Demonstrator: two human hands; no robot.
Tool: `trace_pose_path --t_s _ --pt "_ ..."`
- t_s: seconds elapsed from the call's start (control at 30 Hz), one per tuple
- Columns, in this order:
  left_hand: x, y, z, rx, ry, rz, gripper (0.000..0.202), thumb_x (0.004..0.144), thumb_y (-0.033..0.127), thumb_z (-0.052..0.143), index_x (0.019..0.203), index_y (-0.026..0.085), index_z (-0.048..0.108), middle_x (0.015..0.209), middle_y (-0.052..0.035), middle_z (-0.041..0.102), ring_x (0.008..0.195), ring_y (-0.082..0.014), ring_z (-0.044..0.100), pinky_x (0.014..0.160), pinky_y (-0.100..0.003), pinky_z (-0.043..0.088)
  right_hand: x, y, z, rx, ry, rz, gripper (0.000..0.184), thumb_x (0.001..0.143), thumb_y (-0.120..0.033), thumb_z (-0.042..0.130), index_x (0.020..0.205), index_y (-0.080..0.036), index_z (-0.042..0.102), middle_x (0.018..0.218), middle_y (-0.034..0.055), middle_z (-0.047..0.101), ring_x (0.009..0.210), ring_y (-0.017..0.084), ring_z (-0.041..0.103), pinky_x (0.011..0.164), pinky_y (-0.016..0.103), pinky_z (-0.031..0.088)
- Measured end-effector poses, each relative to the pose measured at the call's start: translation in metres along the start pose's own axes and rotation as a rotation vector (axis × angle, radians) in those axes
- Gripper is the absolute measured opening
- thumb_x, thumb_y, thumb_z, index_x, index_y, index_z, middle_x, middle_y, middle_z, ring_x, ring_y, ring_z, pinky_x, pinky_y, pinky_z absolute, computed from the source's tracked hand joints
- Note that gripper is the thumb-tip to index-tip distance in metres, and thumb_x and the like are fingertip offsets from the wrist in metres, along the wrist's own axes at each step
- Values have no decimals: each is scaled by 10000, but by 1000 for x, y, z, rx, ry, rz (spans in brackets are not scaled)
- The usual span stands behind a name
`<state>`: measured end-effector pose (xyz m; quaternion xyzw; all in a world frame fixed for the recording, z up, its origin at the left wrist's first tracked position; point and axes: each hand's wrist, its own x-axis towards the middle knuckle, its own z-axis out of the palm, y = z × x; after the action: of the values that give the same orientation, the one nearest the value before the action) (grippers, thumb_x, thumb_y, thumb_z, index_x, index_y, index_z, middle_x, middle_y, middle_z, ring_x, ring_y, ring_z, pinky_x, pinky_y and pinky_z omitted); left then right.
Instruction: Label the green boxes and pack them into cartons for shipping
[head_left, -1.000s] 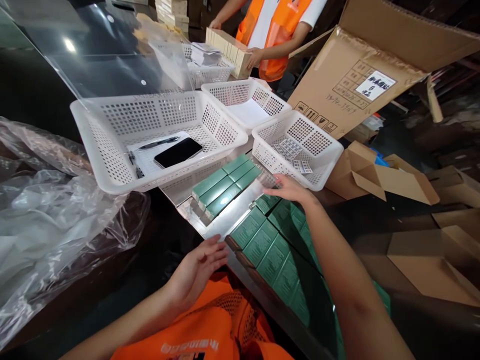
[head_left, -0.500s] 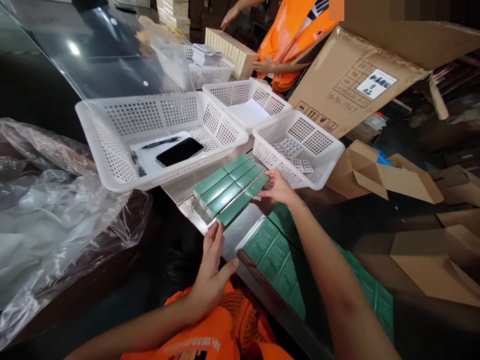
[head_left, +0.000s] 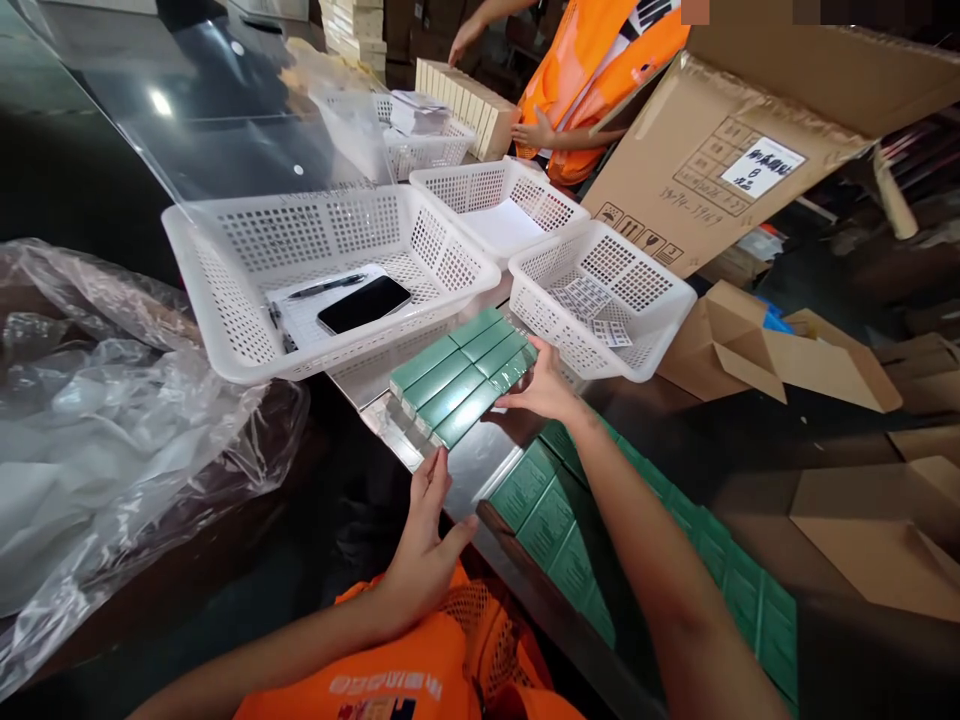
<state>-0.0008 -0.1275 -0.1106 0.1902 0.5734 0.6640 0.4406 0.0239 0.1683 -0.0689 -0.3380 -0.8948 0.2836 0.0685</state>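
Observation:
Slim green boxes (head_left: pixel 461 375) lie side by side in a block on the metal tabletop (head_left: pixel 480 462), their tops shiny. At the block's right end my right hand (head_left: pixel 547 385) is closed on the nearest green box, thumb and fingers at its end. My left hand (head_left: pixel 431 540) has its fingers stretched out and its thumb apart; the fingertips touch the near left corner of that same box. Below my right forearm, more green boxes (head_left: pixel 551 520) stand packed in rows, partly hidden by the arm.
A large white basket (head_left: pixel 330 365) holds a phone, a pen and paper. Two smaller baskets hold printed labels (head_left: pixel 611 333) and white paper (head_left: pixel 506 222). A tall carton (head_left: pixel 645 190) stands behind. Clear plastic wrap (head_left: pixel 150 420) lies left. Across the table is a person in an orange vest (head_left: pixel 570 70).
The nearest green box has moved against the others, closing the gap in the block. My right hand has shifted slightly left with it; my left hand stays at its near end.

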Motion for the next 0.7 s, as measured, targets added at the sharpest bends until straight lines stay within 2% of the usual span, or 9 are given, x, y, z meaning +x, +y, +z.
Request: trace_pose_path --t_s 0.13,0.2,0.27,0.33,0.4,0.47,0.53,0.57,0.7 --pt "0 3 -1 -8 35 -14 771 882 381 668 1576 311 339 1659 -71 179 1568 -286 198 1287 -433 210 -2 1 -2 0 -6 3 1343 496 -467 946 1537 -182 145 1581 240 217 1532 390 210 1252 522 243" --pt "-3 9 -2 -46 87 -44 712 821 374 716 1479 257 467 1579 -116 329 1510 -315 314 1241 -459 296 -6 8 -17 -26 -26 33 1333 544 -503 919 1562 -170 125 1613 250 193 1533 394 221 1243 525 268" --pt "-5 17 -3 -150 87 -202 618 747 350 754 1323 205 584 1420 -147 510 1381 -342 478 1153 -479 397 -12 20 -39 -81 -33 81 1202 646 -555 850 1571 -159 191 1623 236 244 1517 392 273 1232 520 297" --pt "-4 26 -1 -323 22 -465 528 693 284 756 1196 173 640 1272 -148 623 1217 -333 608 1079 -475 457 -19 35 -61 -166 -75 157 993 719 -599 782 1513 -160 377 1563 206 404 1457 398 389 1201 504 358" --pt "-1 32 4 -494 -32 -677 448 672 200 724 1113 141 666 1183 -148 680 1110 -301 673 1061 -445 480 -26 49 -77 -244 -187 238 807 699 -633 785 1341 -186 586 1415 174 582 1330 406 535 1120 484 454" --pt "1 35 11 -602 -37 -763 376 666 139 692 1040 114 677 1124 -153 709 1087 -278 695 1081 -407 478 -33 59 -85 -279 -294 269 666 610 -630 847 1107 -214 694 1253 144 685 1192 402 630 1014 467 527" --pt "0 35 16 -636 -31 -756 377 643 115 699 1018 104 675 1116 -158 718 1137 -282 685 1120 -390 459 -37 64 -85 -276 -319 243 581 546 -591 892 952 -224 698 1148 117 723 1117 386 666 960 456 547" --pt "-1 35 17 -629 -24 -730 420 625 117 718 1042 109 673 1148 -159 714 1184 -292 667 1147 -393 439 -39 66 -83 -270 -302 231 571 532 -568 904 932 -223 689 1122 107 728 1104 380 670 956 455 545" --pt "-7 32 15 -514 20 -547 700 588 233 832 1254 188 623 1394 -151 619 1392 -332 522 1233 -450 338 -35 64 -66 -216 -170 205 713 573 -490 908 1167 -215 627 1202 94 701 1150 341 650 998 447 522"
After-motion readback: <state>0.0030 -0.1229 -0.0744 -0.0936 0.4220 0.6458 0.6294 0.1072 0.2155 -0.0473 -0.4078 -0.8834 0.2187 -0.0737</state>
